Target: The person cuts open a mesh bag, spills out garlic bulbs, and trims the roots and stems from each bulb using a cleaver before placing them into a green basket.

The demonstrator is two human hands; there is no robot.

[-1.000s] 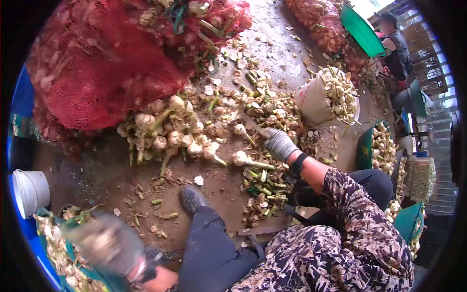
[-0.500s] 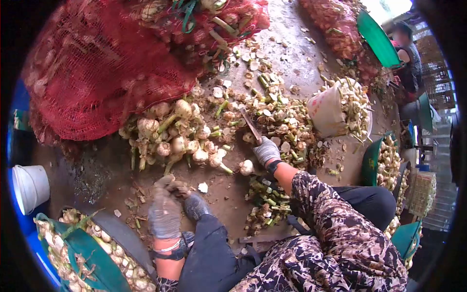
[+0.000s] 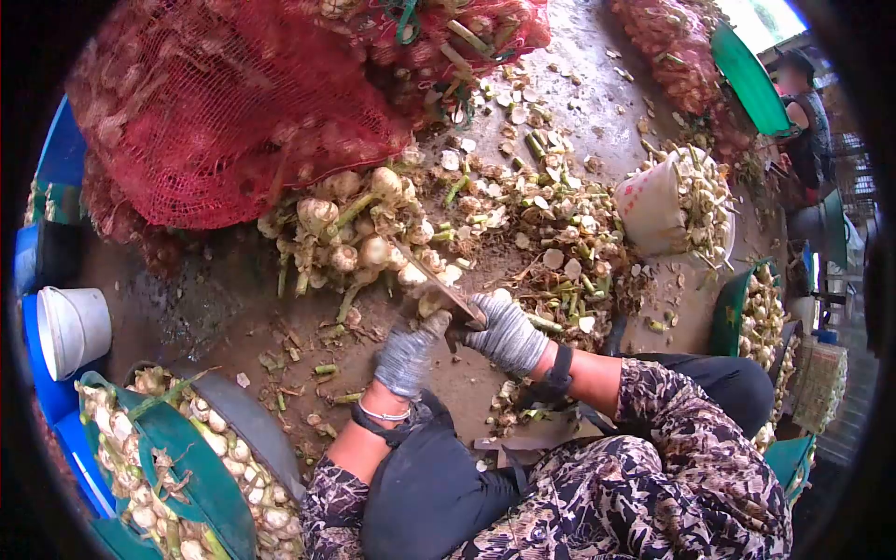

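Against knit-gloved left hand [image 3: 406, 355], knobbly garlic bulb [image 3: 431, 301]

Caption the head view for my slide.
Grey-gloved left hand holds a white garlic bulb; grey-gloved right hand sets a brown-bladed knife against it.

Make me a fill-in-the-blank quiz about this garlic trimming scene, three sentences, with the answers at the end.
1. The right hand has its grip on a ____, whose blade lies against the garlic bulb held by the left hand.
2. The big mesh sack behind the garlic pile is ____ in colour.
3. The bucket full of cut stalks stands on the person's ____ side.
Missing words: knife; red; right.
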